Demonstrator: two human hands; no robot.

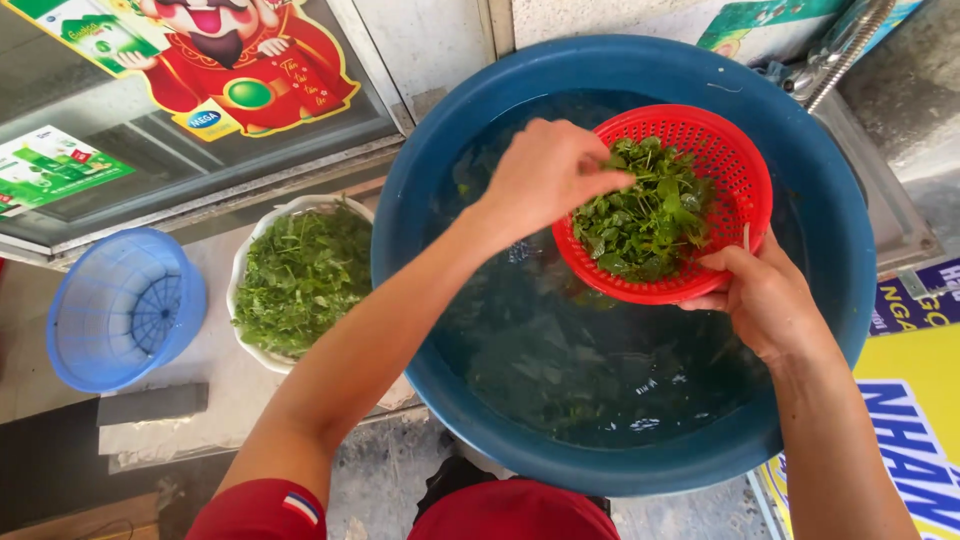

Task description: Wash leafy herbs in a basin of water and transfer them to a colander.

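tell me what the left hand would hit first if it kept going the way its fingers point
The left hand points right, fingers already at the greens in the red basket. Further on it would likely meet the basket's far wall, though depth is unclear.

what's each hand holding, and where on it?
Right hand grips the red basket by its near rim. Left hand reaches into the leaves in it, fingers among them; whether it grips any cannot be told.
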